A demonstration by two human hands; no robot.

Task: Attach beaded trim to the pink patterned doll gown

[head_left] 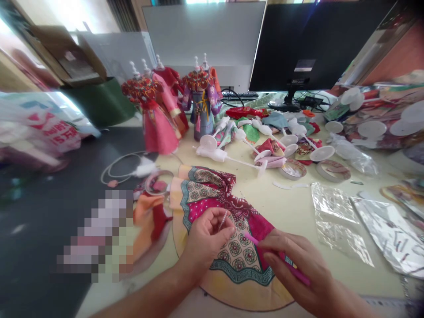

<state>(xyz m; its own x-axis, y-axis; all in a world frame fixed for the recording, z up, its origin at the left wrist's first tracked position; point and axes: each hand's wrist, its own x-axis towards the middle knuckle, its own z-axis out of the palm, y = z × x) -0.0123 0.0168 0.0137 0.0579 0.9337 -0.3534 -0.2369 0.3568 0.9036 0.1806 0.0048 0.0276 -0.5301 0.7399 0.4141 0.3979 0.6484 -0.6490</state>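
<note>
Cluttered cream table [291,207] (dark monitor [311,48] behind)

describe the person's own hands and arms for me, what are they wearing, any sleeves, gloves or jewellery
Both hands are bare: no gloves on the left hand or the right hand. No ring or wristband shows on either. The forearms entering from the bottom edge are uncovered too, with no sleeve in view as far as the picture reaches. The nails look short and unpainted, though the picture is too soft to be sure.

Little can be read here — the white plastic bag [49,128] at the left edge carries red print, too blurred to make out. The grey label [304,65] on the monitor's back is also too small to read.
</note>
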